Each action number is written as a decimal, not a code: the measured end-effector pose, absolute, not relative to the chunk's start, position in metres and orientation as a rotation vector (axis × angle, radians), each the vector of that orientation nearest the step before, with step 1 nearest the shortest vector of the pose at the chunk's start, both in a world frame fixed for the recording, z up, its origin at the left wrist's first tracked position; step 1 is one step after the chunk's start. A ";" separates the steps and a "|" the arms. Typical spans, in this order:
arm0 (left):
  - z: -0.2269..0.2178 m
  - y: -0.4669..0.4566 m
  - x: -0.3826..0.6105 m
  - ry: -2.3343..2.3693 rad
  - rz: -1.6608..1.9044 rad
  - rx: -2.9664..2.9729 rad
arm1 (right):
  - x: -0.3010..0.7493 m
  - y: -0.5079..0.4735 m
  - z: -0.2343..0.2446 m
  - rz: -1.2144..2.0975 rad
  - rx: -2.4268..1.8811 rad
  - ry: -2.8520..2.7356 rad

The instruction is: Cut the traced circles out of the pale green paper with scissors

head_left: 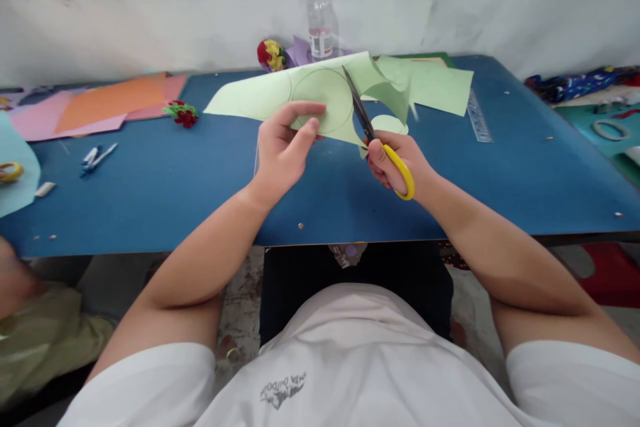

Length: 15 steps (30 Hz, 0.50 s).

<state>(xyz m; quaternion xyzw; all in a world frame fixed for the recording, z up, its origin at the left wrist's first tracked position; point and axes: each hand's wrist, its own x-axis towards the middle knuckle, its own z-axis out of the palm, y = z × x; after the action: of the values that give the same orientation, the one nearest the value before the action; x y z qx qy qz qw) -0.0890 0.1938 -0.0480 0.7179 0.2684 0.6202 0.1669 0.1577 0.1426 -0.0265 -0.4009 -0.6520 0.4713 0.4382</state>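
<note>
My left hand (287,143) pinches the lower edge of a pale green paper sheet (250,95), thumb in front. A circle outline is drawn on the sheet, close to my fingertips. In my right hand (397,160) is a pair of scissors (399,170) with yellow handles and dark blades. The blades point up and lie across the sheet at the right side of the drawn circle, where the paper has a curved cut edge and a loose flap. Beyond my right hand, a cut pale green paper disc (390,124) lies on the blue table (200,193).
A plastic bottle (320,13) stands against the wall, beside a red and yellow paper flower (271,55). To the left lie orange paper (115,101), a small red and green flower (183,113) and pens (97,159). A clear ruler (479,117) lies right. Another person's sleeve (45,340) shows lower left.
</note>
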 end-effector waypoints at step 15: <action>-0.048 0.200 -0.091 0.940 1.867 2.060 | 0.157 0.142 -0.028 1.191 -1.024 -1.629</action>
<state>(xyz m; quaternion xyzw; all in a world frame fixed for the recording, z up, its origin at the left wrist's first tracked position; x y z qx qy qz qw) -0.0909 0.1996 -0.0484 0.6982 0.3185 0.6328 0.1031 0.1567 0.1418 -0.0282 -0.4096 -0.6515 0.4763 0.4253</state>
